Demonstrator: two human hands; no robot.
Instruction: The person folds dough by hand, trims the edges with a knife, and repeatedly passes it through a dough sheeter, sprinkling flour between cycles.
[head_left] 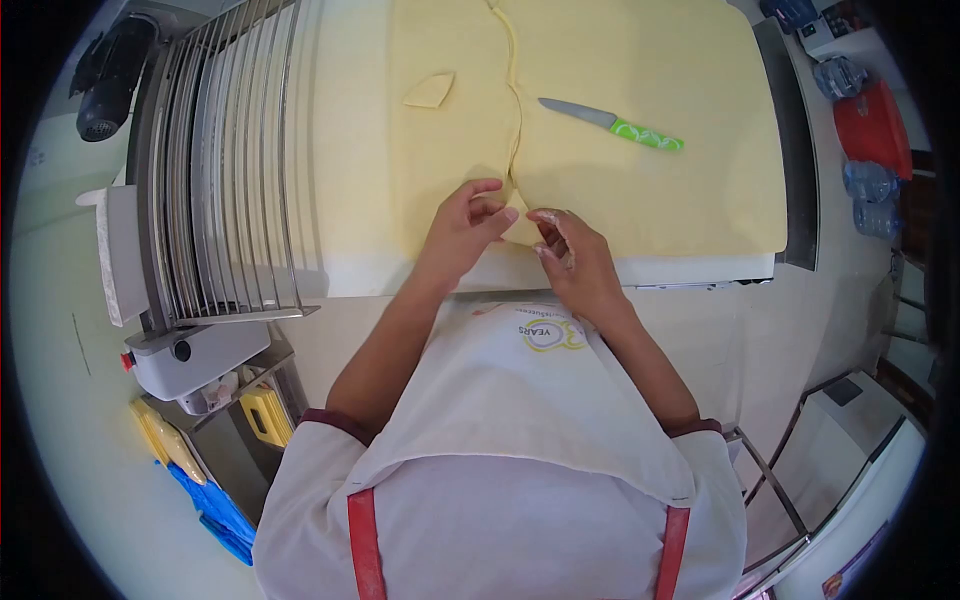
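Observation:
A wide sheet of pale yellow dough (650, 70) covers the white belt of the work surface (350, 200), with a cut seam (515, 110) running down its middle. My left hand (462, 228) and my right hand (572, 255) meet at the near end of that seam, fingers pinching the dough's edge there. A small cut-off dough scrap (430, 91) lies on the sheet to the left. A knife with a green patterned handle (612, 124) rests on the dough, beyond my right hand.
A metal safety grille (225, 160) of the dough sheeter stands at the left, with its grey control housing (195, 355) and a black motor (110, 70). Plastic water bottles (865, 180) and a red item (875, 125) sit at the right. My white apron fills the foreground.

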